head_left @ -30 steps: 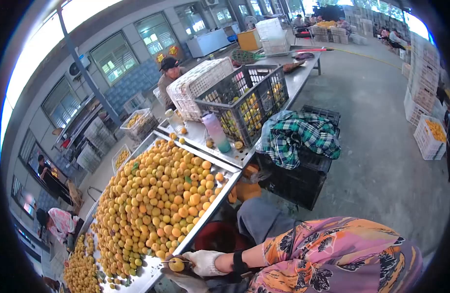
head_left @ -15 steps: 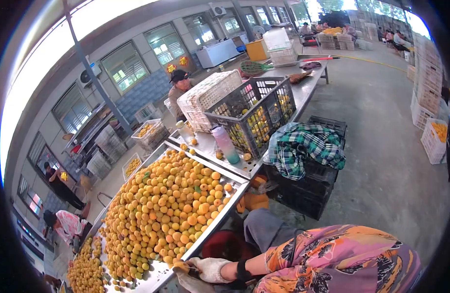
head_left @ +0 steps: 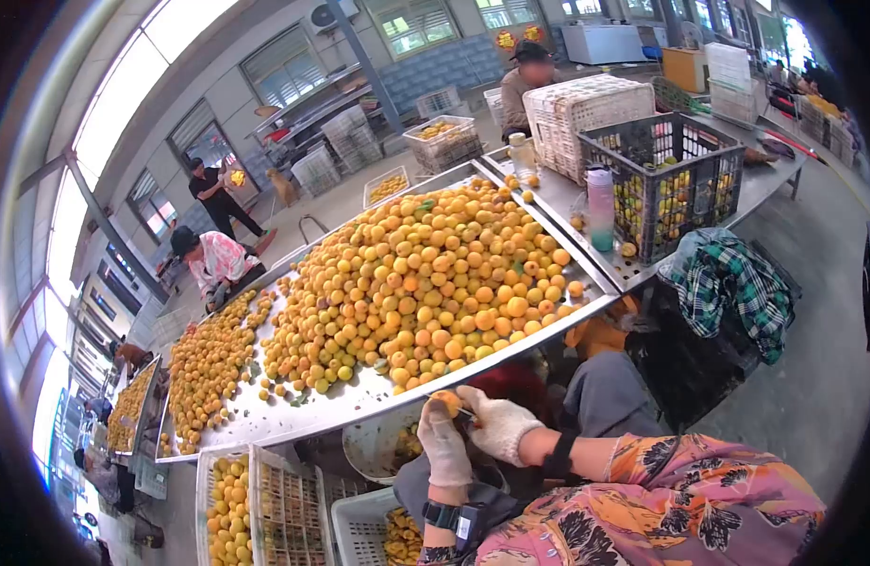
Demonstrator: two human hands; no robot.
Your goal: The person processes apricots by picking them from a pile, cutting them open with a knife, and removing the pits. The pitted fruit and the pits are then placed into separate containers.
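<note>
My left hand (head_left: 445,451), in a white glove, is closed on an orange-yellow apricot (head_left: 446,403) held up at the fingertips. Close against it from the right is my right hand (head_left: 497,426), also gloved. It is closed on a thin tool (head_left: 467,413) whose tip meets the fruit; its exact kind I cannot tell. Both hands are over my lap, just in front of the near edge of a metal table (head_left: 331,411) heaped with apricots (head_left: 407,283).
Below the table stand a white crate of apricots (head_left: 229,509), a pale basket with cut fruit (head_left: 359,528) and a white bucket (head_left: 364,457). A black crate (head_left: 643,193) and a tumbler (head_left: 600,208) are at the right. Several people work around.
My view has swung left, bringing the crates below the table into sight. Both hands now show clearly, raised together with the apricot between them.
</note>
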